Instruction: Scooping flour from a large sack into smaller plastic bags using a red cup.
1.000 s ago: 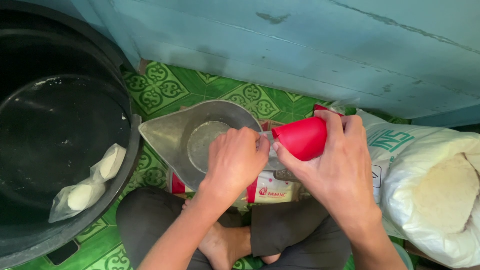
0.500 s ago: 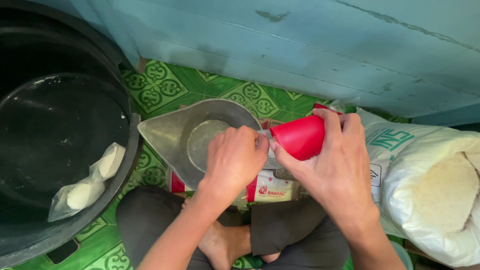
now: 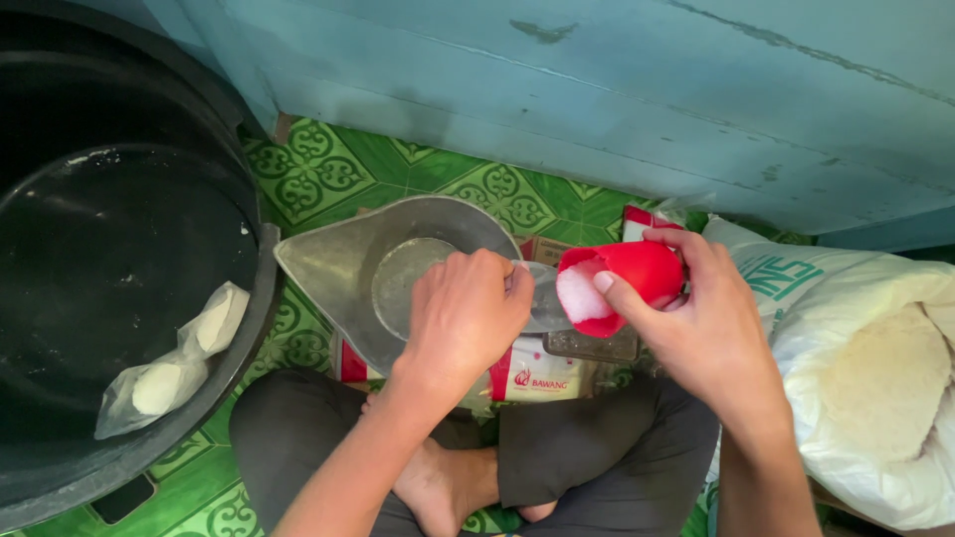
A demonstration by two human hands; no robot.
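Your right hand (image 3: 711, 338) wraps the light, stiff red cup (image 3: 622, 286) of loose white grains, while your left hand's (image 3: 463, 318) fingers pinch the flimsy, slippery clear bag (image 3: 545, 298); grip near its mouth.

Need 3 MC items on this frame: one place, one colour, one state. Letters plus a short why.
1. Where does the white sack lie, seen from the camera?
A. at the right, beside the person's knee
B. inside the black tub
C. on top of the metal scoop

2. What colour is the cup in the right hand?
A. blue
B. red
C. yellow

3. How is that cup held?
A. upright on the floor
B. upside down on the sack
C. tipped on its side, mouth toward the left hand, white grains showing inside

Answers:
1 A: the sack fills the right edge of the view, on the floor by the folded leg.
2 B: its outer wall is plainly red.
3 C: the open mouth faces left, toward the clear plastic bag at the left hand, over the metal scoop.
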